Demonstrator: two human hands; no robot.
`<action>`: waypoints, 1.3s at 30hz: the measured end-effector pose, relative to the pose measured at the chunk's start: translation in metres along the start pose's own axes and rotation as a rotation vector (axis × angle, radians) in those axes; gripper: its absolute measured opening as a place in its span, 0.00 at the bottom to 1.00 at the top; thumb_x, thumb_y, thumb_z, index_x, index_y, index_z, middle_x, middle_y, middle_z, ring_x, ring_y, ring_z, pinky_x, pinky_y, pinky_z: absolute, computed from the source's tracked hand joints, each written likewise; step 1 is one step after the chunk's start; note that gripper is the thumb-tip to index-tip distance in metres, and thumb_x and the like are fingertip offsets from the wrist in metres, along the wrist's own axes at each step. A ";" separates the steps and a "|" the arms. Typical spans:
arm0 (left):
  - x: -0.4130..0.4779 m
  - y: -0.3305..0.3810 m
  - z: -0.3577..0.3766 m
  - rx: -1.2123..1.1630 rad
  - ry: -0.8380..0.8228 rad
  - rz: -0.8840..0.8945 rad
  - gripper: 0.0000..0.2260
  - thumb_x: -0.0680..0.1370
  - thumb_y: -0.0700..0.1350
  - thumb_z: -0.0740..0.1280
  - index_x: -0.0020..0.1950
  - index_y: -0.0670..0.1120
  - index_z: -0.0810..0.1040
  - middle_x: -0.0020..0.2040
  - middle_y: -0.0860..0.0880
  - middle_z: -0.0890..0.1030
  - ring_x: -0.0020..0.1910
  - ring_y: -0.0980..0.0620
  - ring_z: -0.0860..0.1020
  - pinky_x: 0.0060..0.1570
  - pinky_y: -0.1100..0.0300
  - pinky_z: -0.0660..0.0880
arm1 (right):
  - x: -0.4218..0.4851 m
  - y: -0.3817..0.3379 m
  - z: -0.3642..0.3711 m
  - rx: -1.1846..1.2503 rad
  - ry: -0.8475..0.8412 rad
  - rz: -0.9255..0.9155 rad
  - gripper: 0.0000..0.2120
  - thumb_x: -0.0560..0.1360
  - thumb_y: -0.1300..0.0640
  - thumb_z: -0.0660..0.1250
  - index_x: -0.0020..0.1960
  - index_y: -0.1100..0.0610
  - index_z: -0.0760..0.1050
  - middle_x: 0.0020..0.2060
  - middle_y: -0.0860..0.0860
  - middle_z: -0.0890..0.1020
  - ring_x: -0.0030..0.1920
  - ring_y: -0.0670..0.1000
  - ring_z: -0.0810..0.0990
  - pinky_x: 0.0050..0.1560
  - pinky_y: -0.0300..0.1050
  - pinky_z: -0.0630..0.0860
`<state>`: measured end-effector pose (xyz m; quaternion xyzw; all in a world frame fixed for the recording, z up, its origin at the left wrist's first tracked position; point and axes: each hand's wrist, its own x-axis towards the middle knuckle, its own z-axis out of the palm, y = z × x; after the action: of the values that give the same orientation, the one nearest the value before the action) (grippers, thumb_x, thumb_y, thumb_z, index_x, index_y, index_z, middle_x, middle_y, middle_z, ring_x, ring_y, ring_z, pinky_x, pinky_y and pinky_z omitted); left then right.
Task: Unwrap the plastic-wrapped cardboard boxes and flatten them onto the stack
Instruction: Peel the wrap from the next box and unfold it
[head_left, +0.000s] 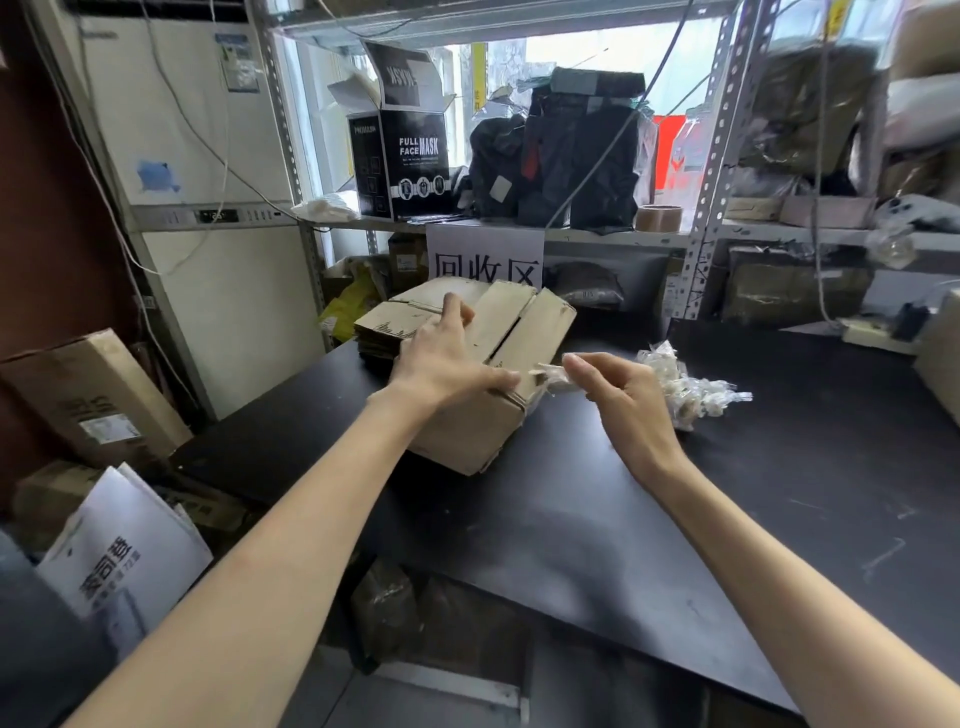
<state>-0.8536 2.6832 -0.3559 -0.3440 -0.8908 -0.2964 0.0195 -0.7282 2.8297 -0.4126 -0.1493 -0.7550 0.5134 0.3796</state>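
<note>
Left hand (447, 358) spread flat on box (483, 415); right hand (618, 389) pinches what looks like tape (550, 375) off its corner.

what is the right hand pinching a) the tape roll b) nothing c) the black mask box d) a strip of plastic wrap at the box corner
D: the right hand pinches a strip of plastic wrap at the cardboard box corner, the left hand resting on top.
</note>
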 end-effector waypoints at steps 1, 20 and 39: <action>0.000 -0.001 -0.001 -0.011 -0.010 0.013 0.37 0.70 0.58 0.78 0.72 0.51 0.64 0.71 0.45 0.73 0.70 0.44 0.71 0.65 0.51 0.67 | 0.000 0.000 0.001 -0.009 0.009 -0.005 0.11 0.76 0.51 0.71 0.55 0.55 0.83 0.42 0.46 0.85 0.43 0.39 0.82 0.45 0.33 0.74; 0.011 0.006 0.009 -0.022 0.029 -0.114 0.31 0.74 0.55 0.74 0.75 0.61 0.69 0.73 0.43 0.70 0.71 0.41 0.70 0.65 0.51 0.69 | -0.001 0.009 -0.006 -0.736 0.102 -0.286 0.04 0.73 0.63 0.71 0.41 0.61 0.84 0.36 0.57 0.82 0.37 0.57 0.79 0.38 0.46 0.73; 0.019 0.005 0.015 -0.052 0.007 -0.086 0.29 0.75 0.57 0.73 0.74 0.61 0.69 0.73 0.45 0.71 0.71 0.43 0.70 0.64 0.52 0.68 | 0.002 0.008 0.011 -0.211 0.156 -0.050 0.08 0.65 0.61 0.80 0.36 0.55 0.81 0.30 0.50 0.83 0.34 0.50 0.83 0.36 0.42 0.77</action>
<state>-0.8618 2.7058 -0.3611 -0.3046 -0.8967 -0.3211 0.0006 -0.7391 2.8274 -0.4212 -0.2090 -0.7766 0.4081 0.4321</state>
